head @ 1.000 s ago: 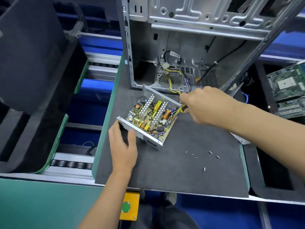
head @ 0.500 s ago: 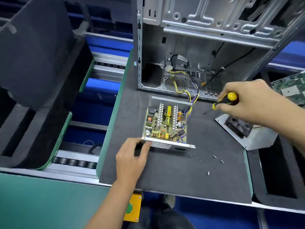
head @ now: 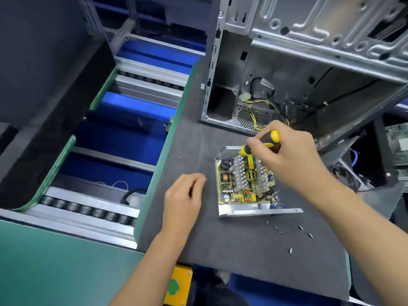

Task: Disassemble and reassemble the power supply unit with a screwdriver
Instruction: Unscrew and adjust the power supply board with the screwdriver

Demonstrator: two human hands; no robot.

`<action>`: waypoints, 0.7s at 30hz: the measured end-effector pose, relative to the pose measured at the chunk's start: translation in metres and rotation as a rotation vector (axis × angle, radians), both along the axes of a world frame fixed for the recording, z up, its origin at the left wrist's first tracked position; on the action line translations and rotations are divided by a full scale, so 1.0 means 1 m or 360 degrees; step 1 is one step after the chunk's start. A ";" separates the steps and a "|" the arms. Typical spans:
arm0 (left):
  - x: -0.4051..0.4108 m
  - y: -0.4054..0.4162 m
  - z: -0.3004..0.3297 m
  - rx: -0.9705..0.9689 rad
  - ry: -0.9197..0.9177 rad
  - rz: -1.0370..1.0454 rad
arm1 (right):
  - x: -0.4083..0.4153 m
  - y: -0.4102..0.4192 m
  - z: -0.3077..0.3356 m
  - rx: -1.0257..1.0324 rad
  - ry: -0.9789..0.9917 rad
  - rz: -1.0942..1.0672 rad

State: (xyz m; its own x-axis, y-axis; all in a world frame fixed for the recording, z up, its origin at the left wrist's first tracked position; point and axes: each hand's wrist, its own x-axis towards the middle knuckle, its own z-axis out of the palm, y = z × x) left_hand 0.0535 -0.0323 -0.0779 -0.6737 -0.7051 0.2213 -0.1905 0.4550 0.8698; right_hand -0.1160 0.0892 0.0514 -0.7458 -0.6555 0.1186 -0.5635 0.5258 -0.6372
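Head view: we find the power supply unit [head: 247, 184] lying opened on the dark grey mat [head: 220, 250], its circuit board facing up, with heat sinks, coils and a capacitor exposed. We note its metal base flange along the near edge and a perforated wall at the far edge. We observe the right hand [head: 289, 155] curled round the black-and-yellow screwdriver [head: 262, 143], which it holds over the far part of the board, the handle tilted up and to the right; the tip is hidden among the components, so we cannot tell what it touches. We see the left hand [head: 183, 197] resting on the mat just left of the unit, apart from it, fingers loosely curled and holding nothing. We count several loose screws [head: 289, 234] scattered on the mat near the unit's front right corner. Behind the unit stands an open computer case [head: 309, 62], with yellow and black wires [head: 262, 107] visible inside it.
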 end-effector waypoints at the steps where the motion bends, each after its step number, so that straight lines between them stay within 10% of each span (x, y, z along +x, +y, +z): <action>1: -0.009 -0.006 0.002 -0.0045 -0.0034 0.0011 | 0.000 -0.003 -0.004 0.0040 0.0008 0.0015; 21: -0.055 -0.017 -0.009 -0.0400 -0.0526 -0.0062 | 0.000 -0.025 -0.018 0.0281 0.0077 0.0133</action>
State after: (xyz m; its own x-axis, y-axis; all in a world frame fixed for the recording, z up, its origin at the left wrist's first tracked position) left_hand -0.0015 -0.0493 -0.0864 -0.7626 -0.6291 0.1505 -0.4191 0.6577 0.6259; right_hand -0.1164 0.0646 0.0337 -0.6841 -0.7287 0.0310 -0.6377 0.5770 -0.5102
